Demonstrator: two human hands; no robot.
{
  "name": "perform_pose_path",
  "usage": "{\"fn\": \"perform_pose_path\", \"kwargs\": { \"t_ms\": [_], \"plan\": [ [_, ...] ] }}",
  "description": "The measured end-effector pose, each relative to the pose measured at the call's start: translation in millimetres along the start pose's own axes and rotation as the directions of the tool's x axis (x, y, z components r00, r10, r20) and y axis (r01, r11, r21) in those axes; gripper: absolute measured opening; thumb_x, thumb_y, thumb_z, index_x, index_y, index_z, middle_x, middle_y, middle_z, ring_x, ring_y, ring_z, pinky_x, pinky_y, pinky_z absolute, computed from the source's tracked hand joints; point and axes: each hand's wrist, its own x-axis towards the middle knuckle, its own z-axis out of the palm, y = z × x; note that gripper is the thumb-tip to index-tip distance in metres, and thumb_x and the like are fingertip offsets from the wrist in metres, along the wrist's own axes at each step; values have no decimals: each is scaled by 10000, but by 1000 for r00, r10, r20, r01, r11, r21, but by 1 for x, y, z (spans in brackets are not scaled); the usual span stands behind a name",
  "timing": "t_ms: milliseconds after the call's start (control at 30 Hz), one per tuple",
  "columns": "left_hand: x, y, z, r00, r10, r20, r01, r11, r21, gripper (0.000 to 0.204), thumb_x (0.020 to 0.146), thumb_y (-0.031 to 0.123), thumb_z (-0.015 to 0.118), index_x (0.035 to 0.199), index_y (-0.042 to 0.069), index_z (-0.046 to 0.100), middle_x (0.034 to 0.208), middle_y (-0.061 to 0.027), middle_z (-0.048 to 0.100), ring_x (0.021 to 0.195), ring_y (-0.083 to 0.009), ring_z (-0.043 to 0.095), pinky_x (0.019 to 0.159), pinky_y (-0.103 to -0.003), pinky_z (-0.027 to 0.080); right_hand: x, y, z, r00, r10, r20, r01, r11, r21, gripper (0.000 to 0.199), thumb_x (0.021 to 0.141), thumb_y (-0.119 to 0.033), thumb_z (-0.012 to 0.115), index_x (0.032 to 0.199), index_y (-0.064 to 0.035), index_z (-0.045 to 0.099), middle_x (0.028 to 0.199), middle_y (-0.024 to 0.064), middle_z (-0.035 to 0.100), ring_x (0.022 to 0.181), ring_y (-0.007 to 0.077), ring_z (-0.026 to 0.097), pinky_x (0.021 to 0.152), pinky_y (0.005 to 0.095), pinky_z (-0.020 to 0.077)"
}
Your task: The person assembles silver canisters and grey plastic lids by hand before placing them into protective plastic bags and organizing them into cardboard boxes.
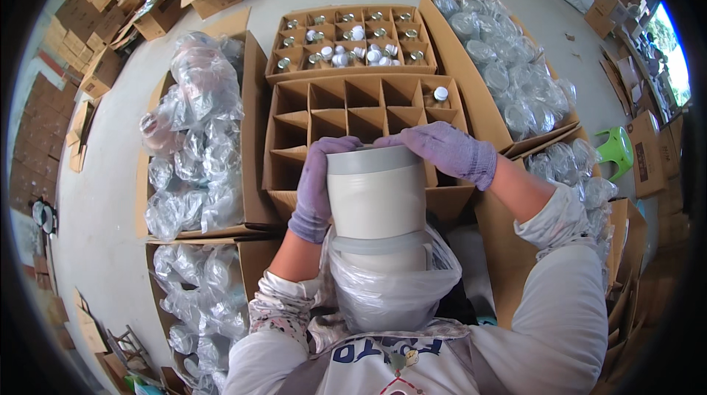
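Observation:
In front of my chest stands a cream-white tub [377, 203] with a grey rim band. My left hand [317, 181], in a light purple glove, presses along its left side with the fingertips at the rim. My gloved right hand [448, 150] grips the far right of the rim, its fingers lying over the top. Directly below sits a second white tub with a grey rim [379, 253], partly inside a clear plastic bag [383, 295]. The inside of the upper tub is hidden from this angle.
Just beyond my hands is a divided cardboard box [364, 85] with one white-capped bottle [440, 93]. A farther divided box [353, 74] holds several glass bottles. Boxes of plastic-wrapped items flank me, including a left carton [254, 130] and a right carton [458, 40]. A green stool [617, 150] stands at right.

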Motion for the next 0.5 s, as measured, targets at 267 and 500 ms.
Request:
{"fn": "perform_pose_path", "kwargs": {
  "t_ms": [267,500],
  "plan": [
    [-21,83,75,878,395,272,-465,840,281,173,875,146,608,1020,53,619,1047,-125,569,1044,-295,507,954,-394,382,-22,-103,-30,867,-90,490,378,760,-529,205,744,-215,650,884,-68,682,795,94,660,747,238,612,767,355,468],
    [-71,101,50,868,456,195,-483,867,122,122,879,175,607,910,62,642,980,-75,610,1016,-245,532,947,-371,396,-56,-133,46,969,-112,220,241,629,-739,222,654,-189,735,786,-41,636,764,134,638,730,298,595,742,384,467]
  ]
}}
